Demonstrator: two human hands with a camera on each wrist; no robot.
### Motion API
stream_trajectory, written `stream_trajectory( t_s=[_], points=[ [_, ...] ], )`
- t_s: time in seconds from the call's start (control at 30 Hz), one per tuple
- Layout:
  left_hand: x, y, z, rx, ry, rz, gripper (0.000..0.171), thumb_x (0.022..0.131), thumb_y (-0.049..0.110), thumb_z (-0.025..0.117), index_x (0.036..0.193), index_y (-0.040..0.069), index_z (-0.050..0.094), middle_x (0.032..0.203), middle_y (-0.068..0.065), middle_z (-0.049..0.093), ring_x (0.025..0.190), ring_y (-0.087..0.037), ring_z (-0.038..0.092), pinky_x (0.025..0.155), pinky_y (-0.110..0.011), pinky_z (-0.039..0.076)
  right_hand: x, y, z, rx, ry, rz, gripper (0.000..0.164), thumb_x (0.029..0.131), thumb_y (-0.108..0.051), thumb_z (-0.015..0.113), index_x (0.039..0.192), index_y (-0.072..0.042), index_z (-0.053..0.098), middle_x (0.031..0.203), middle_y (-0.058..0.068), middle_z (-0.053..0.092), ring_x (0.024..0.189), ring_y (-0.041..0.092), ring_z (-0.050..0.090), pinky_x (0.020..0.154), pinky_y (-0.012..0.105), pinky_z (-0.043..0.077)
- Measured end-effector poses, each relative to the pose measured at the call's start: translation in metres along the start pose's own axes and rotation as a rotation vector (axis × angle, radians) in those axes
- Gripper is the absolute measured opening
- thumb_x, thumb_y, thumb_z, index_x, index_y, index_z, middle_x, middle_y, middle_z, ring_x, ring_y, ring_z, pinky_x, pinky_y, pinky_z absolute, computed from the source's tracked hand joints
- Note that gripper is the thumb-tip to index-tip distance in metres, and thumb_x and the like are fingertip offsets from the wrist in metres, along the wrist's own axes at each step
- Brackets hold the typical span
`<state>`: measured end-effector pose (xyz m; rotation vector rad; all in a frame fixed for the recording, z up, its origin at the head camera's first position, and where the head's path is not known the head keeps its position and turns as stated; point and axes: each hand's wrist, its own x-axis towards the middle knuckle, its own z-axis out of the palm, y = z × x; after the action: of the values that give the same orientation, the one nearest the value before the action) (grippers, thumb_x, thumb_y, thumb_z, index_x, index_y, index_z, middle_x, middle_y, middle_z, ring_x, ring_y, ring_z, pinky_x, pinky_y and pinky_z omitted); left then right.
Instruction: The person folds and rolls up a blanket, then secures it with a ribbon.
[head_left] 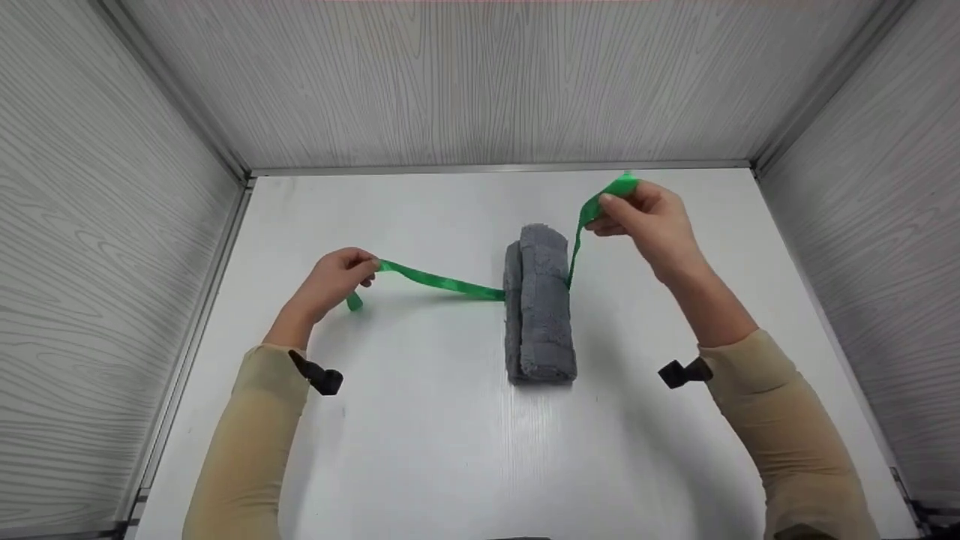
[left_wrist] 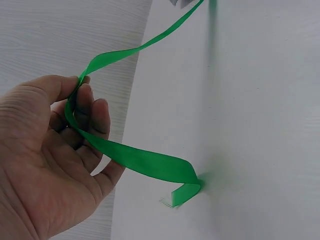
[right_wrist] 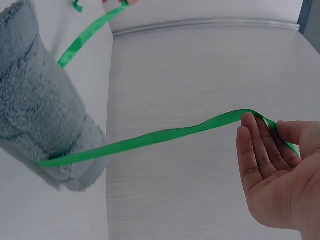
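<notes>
The towel (head_left: 547,307) lies between the tabletop's (head_left: 420,450) side edges, nearer its far edge, its weight likely anchoring the ribbon (head_left: 461,286); left hand (head_left: 334,285) and right hand (head_left: 656,221) each pinch it, thumb to fingertips, other fingers loosely bent, so both sides rise

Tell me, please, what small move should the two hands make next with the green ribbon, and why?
Probably, the left hand and the right hand should next cross their lengths of green ribbon above the rolled grey cloth. Each hand pinches one length, the ribbon comes out from both sides of the cloth, and in the head view none lies across its top.
</notes>
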<state>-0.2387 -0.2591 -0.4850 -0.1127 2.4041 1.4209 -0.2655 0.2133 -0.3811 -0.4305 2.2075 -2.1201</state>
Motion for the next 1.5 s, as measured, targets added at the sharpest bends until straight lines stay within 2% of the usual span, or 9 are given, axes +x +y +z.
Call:
stream_trajectory(
  t_s=[0.17, 0.37, 0.5, 0.67, 0.83, 1.0, 1.1, 1.23, 1.5],
  points=[
    [0.001, 0.002, 0.007, -0.006, -0.021, -0.014, 0.038, 0.107, 0.035, 0.056, 0.126, 0.003, 0.062, 0.122, -0.022, 0.059, 0.111, -0.032, 0.058, 0.101, -0.048, 0.045, 0.007, -0.008, 0.020, 0.013, 0.025, 0.005, 0.027, 0.099, -0.020, 0.071, 0.108, 0.006, 0.069, 0.099, 0.019, 0.073, 0.085, 0.025, 0.075, 0.080, 0.034, 0.060],
    [0.002, 0.001, 0.012, 0.023, -0.053, -0.026, 0.037, 0.106, 0.034, 0.056, 0.125, 0.002, 0.062, 0.116, -0.018, 0.061, 0.108, -0.030, 0.059, 0.102, -0.053, 0.045, 0.010, -0.010, 0.034, 0.017, 0.050, -0.065, 0.027, 0.101, -0.020, 0.069, 0.110, 0.006, 0.069, 0.099, 0.021, 0.072, 0.087, 0.028, 0.074, 0.081, 0.037, 0.060],
    [0.002, 0.002, 0.011, 0.033, -0.044, -0.046, 0.038, 0.106, 0.036, 0.056, 0.122, 0.002, 0.062, 0.116, -0.019, 0.061, 0.107, -0.030, 0.058, 0.101, -0.054, 0.045, 0.008, -0.004, 0.056, -0.011, -0.052, -0.082, 0.026, 0.103, -0.018, 0.066, 0.111, 0.006, 0.069, 0.101, 0.021, 0.072, 0.092, 0.031, 0.073, 0.082, 0.039, 0.060],
    [0.002, 0.005, 0.006, 0.035, -0.046, -0.085, 0.042, 0.106, 0.040, 0.055, 0.124, 0.002, 0.061, 0.120, -0.019, 0.060, 0.110, -0.029, 0.058, 0.103, -0.052, 0.043, -0.001, 0.009, 0.106, -0.098, -0.253, -0.024, 0.023, 0.105, -0.016, 0.061, 0.111, 0.003, 0.071, 0.104, 0.016, 0.074, 0.095, 0.029, 0.072, 0.083, 0.038, 0.059],
    [0.003, 0.007, 0.003, 0.008, -0.050, -0.092, 0.039, 0.108, 0.033, 0.052, 0.126, 0.000, 0.062, 0.118, -0.018, 0.060, 0.107, -0.028, 0.059, 0.102, -0.049, 0.044, -0.009, 0.040, 0.158, -0.301, -0.420, 0.074, 0.025, 0.108, -0.023, 0.057, 0.111, -0.005, 0.073, 0.100, 0.005, 0.074, 0.084, 0.014, 0.068, 0.075, 0.029, 0.056],
    [0.006, 0.009, 0.004, 0.020, -0.042, -0.087, 0.037, 0.108, 0.032, 0.052, 0.125, 0.000, 0.063, 0.112, -0.015, 0.060, 0.100, -0.025, 0.058, 0.093, -0.040, 0.047, -0.013, 0.078, 0.195, -0.612, -0.547, 0.111, 0.028, 0.109, -0.027, 0.053, 0.095, -0.011, 0.070, 0.072, -0.003, 0.056, 0.061, 0.013, 0.046, 0.062, 0.030, 0.040],
    [0.006, 0.012, 0.006, 0.025, -0.038, -0.079, 0.038, 0.108, 0.032, 0.052, 0.125, 0.000, 0.063, 0.110, -0.014, 0.060, 0.098, -0.025, 0.057, 0.090, -0.038, 0.048, -0.013, 0.095, 0.209, -0.792, -0.604, 0.116, 0.031, 0.110, -0.026, 0.051, 0.088, -0.012, 0.068, 0.066, -0.002, 0.049, 0.061, 0.014, 0.046, 0.064, 0.031, 0.041],
    [0.005, 0.016, 0.007, 0.026, -0.041, -0.076, 0.038, 0.108, 0.032, 0.052, 0.126, 0.000, 0.063, 0.112, -0.015, 0.059, 0.098, -0.025, 0.057, 0.088, -0.036, 0.047, -0.012, 0.109, 0.221, -0.978, -0.662, 0.123, 0.033, 0.110, -0.023, 0.049, 0.092, -0.009, 0.073, 0.072, 0.002, 0.057, 0.068, 0.017, 0.051, 0.069, 0.033, 0.045],
    [0.003, 0.018, 0.012, 0.021, -0.033, -0.084, 0.035, 0.107, 0.032, 0.053, 0.124, 0.003, 0.063, 0.112, -0.016, 0.059, 0.099, -0.026, 0.057, 0.087, -0.037, 0.047, -0.015, 0.118, 0.237, -1.195, -0.722, 0.124, 0.030, 0.109, -0.022, 0.049, 0.105, -0.008, 0.075, 0.091, 0.008, 0.072, 0.079, 0.018, 0.059, 0.080, 0.036, 0.055]
  ],
)
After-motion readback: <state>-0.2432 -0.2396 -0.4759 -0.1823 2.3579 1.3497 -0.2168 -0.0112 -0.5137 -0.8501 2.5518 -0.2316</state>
